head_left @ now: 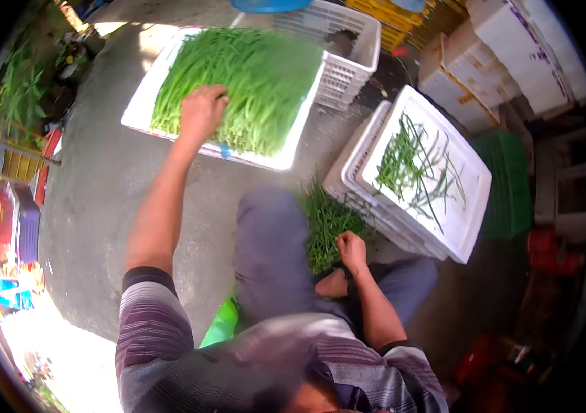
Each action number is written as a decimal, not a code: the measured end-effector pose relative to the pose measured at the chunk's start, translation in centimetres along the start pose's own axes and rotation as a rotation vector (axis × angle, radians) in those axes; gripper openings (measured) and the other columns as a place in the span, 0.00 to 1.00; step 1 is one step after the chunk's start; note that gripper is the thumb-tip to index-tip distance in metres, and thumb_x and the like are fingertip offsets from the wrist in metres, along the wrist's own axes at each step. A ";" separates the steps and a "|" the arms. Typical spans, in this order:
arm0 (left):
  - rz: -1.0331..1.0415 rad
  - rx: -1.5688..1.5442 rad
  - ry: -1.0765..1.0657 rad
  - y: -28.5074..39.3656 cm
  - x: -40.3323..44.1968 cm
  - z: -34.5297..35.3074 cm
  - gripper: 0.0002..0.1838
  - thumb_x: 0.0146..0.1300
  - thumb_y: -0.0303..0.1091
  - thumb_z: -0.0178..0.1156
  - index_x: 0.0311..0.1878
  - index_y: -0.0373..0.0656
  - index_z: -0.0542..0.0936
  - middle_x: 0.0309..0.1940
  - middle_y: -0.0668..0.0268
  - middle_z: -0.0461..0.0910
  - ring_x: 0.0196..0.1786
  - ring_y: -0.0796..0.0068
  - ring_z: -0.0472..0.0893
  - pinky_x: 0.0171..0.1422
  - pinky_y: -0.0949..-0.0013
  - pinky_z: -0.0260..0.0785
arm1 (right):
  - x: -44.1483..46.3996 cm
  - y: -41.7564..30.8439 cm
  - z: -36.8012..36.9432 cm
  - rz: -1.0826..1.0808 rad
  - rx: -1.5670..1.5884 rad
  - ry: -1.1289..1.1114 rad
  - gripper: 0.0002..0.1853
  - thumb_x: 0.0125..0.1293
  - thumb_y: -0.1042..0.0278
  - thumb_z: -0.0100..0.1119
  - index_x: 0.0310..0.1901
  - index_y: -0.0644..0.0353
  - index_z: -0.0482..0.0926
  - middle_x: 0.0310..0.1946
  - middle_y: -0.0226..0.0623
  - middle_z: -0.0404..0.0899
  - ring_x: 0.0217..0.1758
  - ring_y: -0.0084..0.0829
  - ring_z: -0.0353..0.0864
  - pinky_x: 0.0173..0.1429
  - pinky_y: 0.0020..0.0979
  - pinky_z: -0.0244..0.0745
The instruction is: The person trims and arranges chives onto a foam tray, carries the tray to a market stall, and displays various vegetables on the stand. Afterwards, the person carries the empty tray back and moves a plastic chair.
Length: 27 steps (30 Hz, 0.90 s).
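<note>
My left hand (203,112) rests over the near part of a thick, neat layer of long green-stemmed vegetables (251,82). Its fingers are curled, and what they hold, if anything, is hidden. The greens lie side by side in a white tray (143,107). Low by my bent knee, my right hand (352,250) is closed beside a loose heap of greens (327,227) on the floor. I cannot make out anything between its fingers. A second white tray (461,186), on top of a stack at the right, bears scattered green stalks (403,162).
Behind the greens stands a white slatted crate (348,69) with a blue basin (271,5) at its edge. White boxes (465,76) and a green crate (503,186) are at the right. A bright green object (222,322) is beside my leg on the concrete floor (93,186).
</note>
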<state>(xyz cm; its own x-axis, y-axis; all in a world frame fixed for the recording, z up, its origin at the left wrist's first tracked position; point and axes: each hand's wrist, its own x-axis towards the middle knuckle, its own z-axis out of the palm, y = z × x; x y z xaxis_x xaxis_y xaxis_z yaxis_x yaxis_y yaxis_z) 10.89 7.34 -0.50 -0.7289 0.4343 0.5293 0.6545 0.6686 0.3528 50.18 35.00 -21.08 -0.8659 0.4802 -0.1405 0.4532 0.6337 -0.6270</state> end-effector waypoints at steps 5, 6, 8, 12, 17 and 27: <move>0.038 -0.132 0.036 7.8 -2.3 0.1 0.16 0.67 0.37 0.61 0.53 0.37 0.83 0.49 0.53 0.84 0.53 0.59 0.81 0.58 0.64 0.72 | -1.9 3.6 -1.5 -0.122 -0.042 0.138 0.15 0.61 0.65 0.62 0.48 0.64 0.81 0.38 0.53 0.84 0.47 0.53 0.83 0.53 0.45 0.77; -0.033 -0.208 -0.018 9.9 -2.9 0.1 0.16 0.68 0.37 0.61 0.53 0.36 0.83 0.48 0.54 0.85 0.50 0.64 0.82 0.55 0.67 0.72 | -0.7 3.7 -3.3 -0.035 0.035 0.188 0.14 0.62 0.64 0.62 0.45 0.64 0.82 0.36 0.52 0.84 0.44 0.52 0.84 0.51 0.45 0.77; -0.196 -0.371 -0.209 12.3 -5.6 1.7 0.17 0.69 0.38 0.62 0.53 0.35 0.82 0.45 0.59 0.85 0.45 0.74 0.80 0.48 0.70 0.72 | -0.4 2.5 -8.7 0.151 0.189 0.257 0.13 0.63 0.62 0.61 0.39 0.65 0.83 0.31 0.51 0.84 0.38 0.52 0.84 0.46 0.45 0.77; -0.267 -0.698 -0.355 19.7 -11.2 4.0 0.15 0.69 0.34 0.61 0.52 0.34 0.82 0.41 0.65 0.85 0.43 0.80 0.79 0.50 0.74 0.71 | 1.9 7.1 -13.9 0.331 0.313 0.395 0.15 0.65 0.60 0.61 0.33 0.66 0.83 0.24 0.44 0.82 0.23 0.40 0.81 0.32 0.39 0.74; -0.212 -0.753 -0.614 26.1 -16.6 6.5 0.16 0.67 0.36 0.63 0.52 0.36 0.83 0.36 0.67 0.84 0.34 0.84 0.75 0.40 0.76 0.69 | 5.2 6.9 -12.3 0.647 1.297 0.235 0.12 0.70 0.64 0.58 0.47 0.63 0.78 0.37 0.40 0.82 0.23 0.28 0.77 0.28 0.30 0.75; -0.282 -0.660 -0.769 27.1 -16.8 5.7 0.18 0.67 0.37 0.63 0.52 0.33 0.82 0.36 0.65 0.85 0.36 0.82 0.78 0.42 0.72 0.73 | 1.3 1.1 -8.8 0.416 1.218 0.204 0.06 0.70 0.68 0.57 0.40 0.61 0.77 0.26 0.34 0.77 0.22 0.22 0.74 0.33 0.30 0.80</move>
<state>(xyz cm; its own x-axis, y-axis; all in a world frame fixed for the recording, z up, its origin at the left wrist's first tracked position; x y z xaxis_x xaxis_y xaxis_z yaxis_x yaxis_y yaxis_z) 39.75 21.58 -4.19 -0.6515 0.7348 -0.1887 0.2518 0.4442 0.8598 51.39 41.62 -15.23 -0.6114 0.6573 -0.4406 0.1029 -0.4860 -0.8679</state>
